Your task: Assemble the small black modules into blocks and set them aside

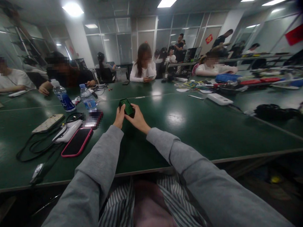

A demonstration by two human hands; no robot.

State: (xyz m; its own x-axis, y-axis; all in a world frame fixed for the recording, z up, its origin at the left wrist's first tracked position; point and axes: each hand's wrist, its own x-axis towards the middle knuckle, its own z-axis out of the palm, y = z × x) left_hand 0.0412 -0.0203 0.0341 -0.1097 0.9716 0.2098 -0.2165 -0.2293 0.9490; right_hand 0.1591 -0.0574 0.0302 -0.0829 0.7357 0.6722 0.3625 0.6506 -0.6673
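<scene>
Just above the green table [205, 134], in the middle of the view, a small dark object with a bright green face [127, 108] is held between both hands. Its outline is dark and angular; I cannot make out its exact kind. My left hand [119, 118] is closed on its left side, with the thumb on the near part. On the right side, my right hand [138, 119] grips it too, fingers behind and thumb along the lower edge. The fingers partly hide the object's sides.
Left of my arms lie a pink-rimmed phone [76, 141], a white device [67, 130] with black cables and a patterned phone case [48, 123]. Two water bottles [63, 95] stand behind. Rightward are a white power strip [219, 99] and a blue tray [227, 77]. Several people sit opposite.
</scene>
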